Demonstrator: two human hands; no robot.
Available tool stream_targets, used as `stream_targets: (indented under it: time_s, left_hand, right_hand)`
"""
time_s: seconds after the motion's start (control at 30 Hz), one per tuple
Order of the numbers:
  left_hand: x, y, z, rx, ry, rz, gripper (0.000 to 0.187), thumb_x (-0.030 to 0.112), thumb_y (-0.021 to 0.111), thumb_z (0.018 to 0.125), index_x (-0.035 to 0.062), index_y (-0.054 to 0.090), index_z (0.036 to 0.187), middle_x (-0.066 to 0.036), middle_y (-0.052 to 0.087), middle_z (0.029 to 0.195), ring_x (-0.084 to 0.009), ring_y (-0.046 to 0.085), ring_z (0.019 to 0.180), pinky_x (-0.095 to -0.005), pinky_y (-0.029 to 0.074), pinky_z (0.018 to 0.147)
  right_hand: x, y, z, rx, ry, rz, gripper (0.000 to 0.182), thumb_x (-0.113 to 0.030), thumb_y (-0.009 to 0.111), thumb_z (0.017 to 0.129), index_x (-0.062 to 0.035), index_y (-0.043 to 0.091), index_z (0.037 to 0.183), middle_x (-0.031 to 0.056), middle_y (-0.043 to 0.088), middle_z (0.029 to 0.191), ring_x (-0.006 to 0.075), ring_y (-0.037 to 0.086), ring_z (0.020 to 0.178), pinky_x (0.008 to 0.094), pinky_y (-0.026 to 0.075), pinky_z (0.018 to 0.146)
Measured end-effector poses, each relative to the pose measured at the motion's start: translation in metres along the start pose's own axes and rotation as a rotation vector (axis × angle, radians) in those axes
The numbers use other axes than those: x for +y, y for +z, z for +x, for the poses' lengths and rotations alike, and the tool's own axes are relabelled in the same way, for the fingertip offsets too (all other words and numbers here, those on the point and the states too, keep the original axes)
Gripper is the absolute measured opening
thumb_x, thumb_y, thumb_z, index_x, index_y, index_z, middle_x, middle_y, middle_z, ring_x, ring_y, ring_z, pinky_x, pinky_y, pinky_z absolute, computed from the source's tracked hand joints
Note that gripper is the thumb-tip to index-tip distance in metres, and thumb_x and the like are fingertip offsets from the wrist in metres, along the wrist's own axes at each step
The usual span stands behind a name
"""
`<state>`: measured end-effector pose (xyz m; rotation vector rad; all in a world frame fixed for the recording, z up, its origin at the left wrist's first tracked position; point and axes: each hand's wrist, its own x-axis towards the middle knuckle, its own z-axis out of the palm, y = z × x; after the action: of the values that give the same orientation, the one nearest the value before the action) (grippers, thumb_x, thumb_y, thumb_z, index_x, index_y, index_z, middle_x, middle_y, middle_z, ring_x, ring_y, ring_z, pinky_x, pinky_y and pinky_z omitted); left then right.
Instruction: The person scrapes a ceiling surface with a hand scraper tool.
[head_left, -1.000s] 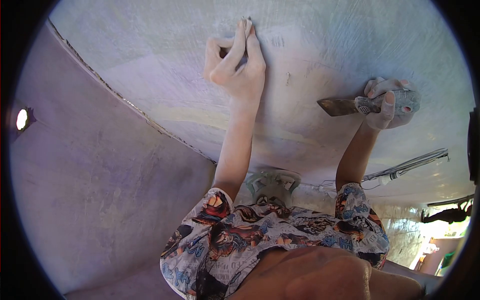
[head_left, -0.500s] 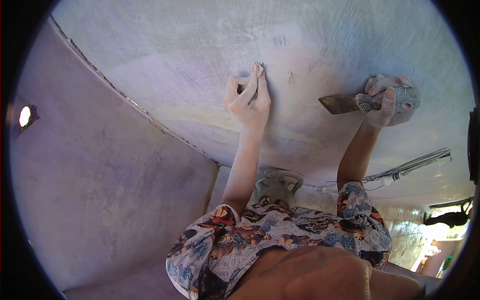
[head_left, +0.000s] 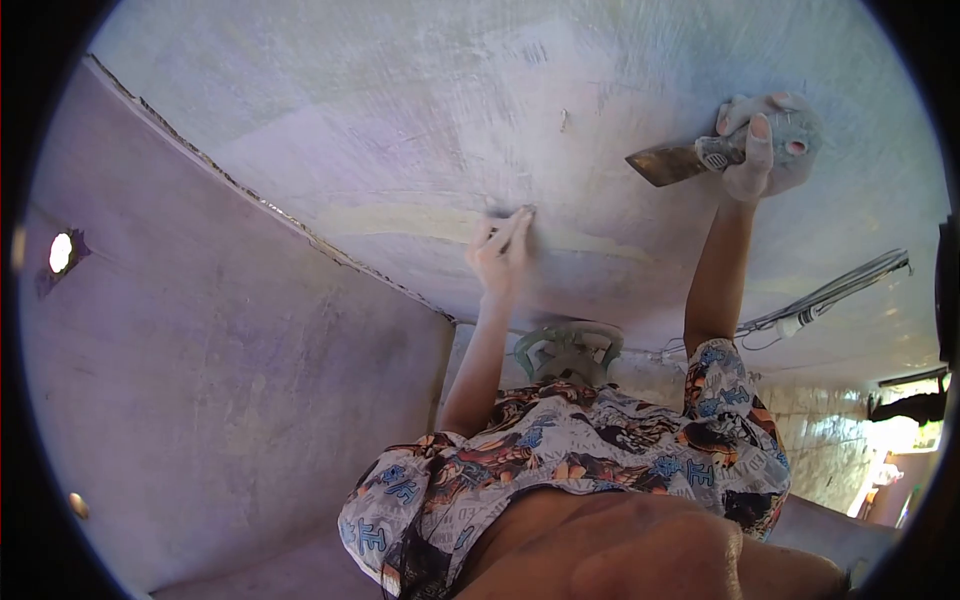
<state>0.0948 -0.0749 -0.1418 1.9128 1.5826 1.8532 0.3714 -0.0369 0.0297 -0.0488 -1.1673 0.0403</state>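
My right hand (head_left: 770, 160), coated in pale dust, is wrapped round the handle of a putty knife (head_left: 667, 164). The knife's worn brownish metal blade points left, close to the plastered surface (head_left: 400, 130). Lower and to the left, my left hand (head_left: 498, 258) is closed, its fingertips pressed on that surface beside a cream-coloured filler strip (head_left: 400, 220). Motion smears this hand a little, and whatever is pinched in its fingers cannot be made out. A small raised mark (head_left: 563, 120) shows on the plaster above it.
A cracked joint (head_left: 240, 190) separates the plaster from the purplish wall (head_left: 240, 380) at left, where a bright round hole (head_left: 61, 252) shows. Loose wires (head_left: 840, 290) stick out below my right hand. A grey-green object (head_left: 570, 350) lies beyond my patterned shirt (head_left: 590, 440).
My left hand has moved down across the plaster onto the filler strip. My right hand has shifted slightly up and left with the putty knife, and the view has moved a little.
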Motion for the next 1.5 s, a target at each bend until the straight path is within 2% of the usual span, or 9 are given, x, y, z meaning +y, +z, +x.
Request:
stream_targets:
  time_s: [0.23,0.43,0.6,0.8,0.93,1.0,1.1,1.4,1.5]
  left_hand:
    - [-0.019,-0.027,0.005,-0.114,-0.265,-0.289,0.011,0.007,0.061,0.095,-0.0004,0.065,0.103,-0.001,0.061,0.082,-0.0099,0.050,0.077,-0.0250,0.041,0.071]
    - [-0.012,-0.031,-0.039,-0.458,-0.425,-0.530,0.020,0.010,0.058,0.096,0.0013,0.056,0.114,0.000,0.056,0.086,-0.0084,0.048,0.079,-0.0235,0.042,0.074]
    - [0.032,-0.023,-0.042,-0.547,-0.522,-0.828,0.032,0.010,0.067,0.089,0.0009,0.057,0.118,-0.002,0.063,0.099,-0.0071,0.054,0.089,-0.0220,0.044,0.077]
    - [0.020,-0.006,-0.038,-0.343,-0.669,-0.789,0.017,0.007,0.072,0.085,0.0008,0.066,0.099,-0.003,0.068,0.092,-0.0080,0.059,0.084,-0.0234,0.048,0.079]
    - [0.031,-0.023,0.018,-0.563,-0.459,-0.609,0.016,0.006,0.077,0.079,0.0013,0.068,0.091,-0.001,0.066,0.078,-0.0082,0.057,0.067,-0.0221,0.046,0.062]
    - [0.033,-0.028,0.042,-0.714,-0.375,-0.547,0.019,0.007,0.079,0.077,0.0013,0.068,0.091,-0.002,0.066,0.077,-0.0081,0.058,0.067,-0.0216,0.045,0.062]
    - [0.048,-0.028,0.061,-0.918,-0.231,-0.424,0.024,0.013,0.081,0.075,0.0012,0.069,0.092,-0.006,0.068,0.079,-0.0103,0.061,0.071,-0.0245,0.048,0.065]
    - [0.064,-0.068,0.108,-0.740,0.025,0.087,0.042,0.030,0.088,0.066,0.0025,0.067,0.091,-0.005,0.064,0.080,-0.0139,0.054,0.063,-0.0275,0.042,0.056]
    - [0.065,-0.061,0.099,-0.674,0.462,0.053,0.032,0.022,0.084,0.066,0.0054,0.063,0.083,-0.006,0.065,0.090,-0.0184,0.058,0.070,-0.0298,0.044,0.057]
  right_hand:
    - [0.019,-0.001,-0.016,-0.060,0.227,-0.038,0.027,-0.008,0.070,0.086,0.0022,0.055,0.105,0.0098,0.060,0.094,0.0142,0.058,0.069,0.0257,0.047,0.060]
    - [-0.034,-0.015,-0.089,-0.250,0.508,-0.417,0.056,-0.017,0.091,0.063,-0.0008,0.058,0.106,0.0046,0.061,0.098,0.0155,0.057,0.087,0.0281,0.046,0.075]
    - [-0.081,0.006,-0.156,0.277,0.863,-0.164,0.052,-0.008,0.090,0.062,-0.0027,0.057,0.103,0.0063,0.060,0.100,0.0148,0.057,0.091,0.0287,0.048,0.076]
    - [-0.094,0.008,-0.201,0.423,1.063,-0.148,0.033,0.000,0.079,0.076,0.0007,0.059,0.103,0.0072,0.063,0.095,0.0118,0.060,0.085,0.0253,0.048,0.075]
    - [-0.109,-0.016,-0.199,0.293,1.499,0.020,0.027,0.001,0.074,0.082,0.0016,0.060,0.105,0.0077,0.066,0.092,0.0116,0.061,0.085,0.0255,0.048,0.076]
    - [-0.110,-0.027,-0.202,-0.305,1.676,0.044,0.028,-0.003,0.071,0.087,0.0019,0.060,0.112,0.0072,0.066,0.089,0.0109,0.061,0.076,0.0235,0.048,0.071]
    - [-0.112,-0.006,-0.206,-0.586,1.430,-0.009,0.029,-0.006,0.067,0.091,0.0014,0.060,0.118,0.0062,0.066,0.090,0.0085,0.057,0.066,0.0211,0.047,0.061]
    - [-0.113,0.013,-0.195,-0.208,1.562,0.196,0.030,-0.011,0.062,0.093,-0.0003,0.050,0.118,0.0020,0.055,0.084,0.0022,0.041,0.051,0.0182,0.030,0.042]
    - [-0.112,0.014,-0.183,-0.130,1.578,0.246,0.024,-0.009,0.061,0.092,-0.0010,0.050,0.112,0.0015,0.053,0.080,0.0034,0.039,0.045,0.0189,0.027,0.038]
